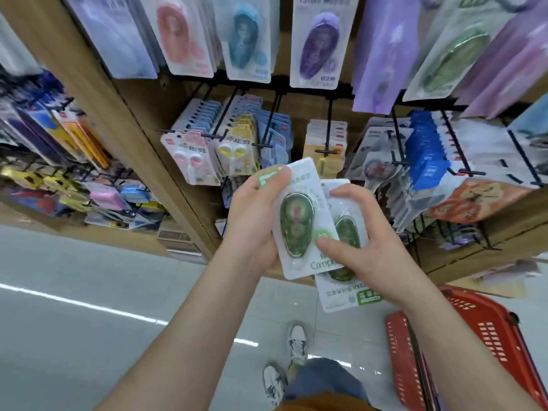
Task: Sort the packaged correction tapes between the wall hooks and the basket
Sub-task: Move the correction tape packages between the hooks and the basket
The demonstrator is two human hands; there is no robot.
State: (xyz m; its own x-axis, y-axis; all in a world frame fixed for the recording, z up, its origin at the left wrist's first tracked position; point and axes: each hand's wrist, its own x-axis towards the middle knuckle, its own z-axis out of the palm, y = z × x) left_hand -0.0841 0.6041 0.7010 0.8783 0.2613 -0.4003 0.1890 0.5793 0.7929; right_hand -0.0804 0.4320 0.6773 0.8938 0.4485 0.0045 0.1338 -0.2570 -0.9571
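Correction tapes [308, 188]: two green packs, front pack [296, 223] overlapping rear pack [344, 292], both in hand.
Left hand [252, 215]: curled round front pack, thumb on top.
Right hand [364, 241]: grips rear pack, thumb touching front pack.
Basket [486, 330]: red, on floor, right.
Wall hooks [326, 134]: beyond, hung with packs.

Shop, stationery aisle. Tall wooden display unit [142, 149] fitted with black wire hooks [328, 126], each loaded front to back with many identical carded goods: blue packs [430, 170], pink packs [189, 161], yellow packs [237, 149]. Upper row: correction tape packs [318, 46] in several colours on printed retail cards. At left, neighbouring bay [59, 161] equally crowded with hung packaged goods. By unit's base, right end: red plastic shopping basket [486, 330]. Glossy pale tiled floor [89, 292] reflecting strip lights.
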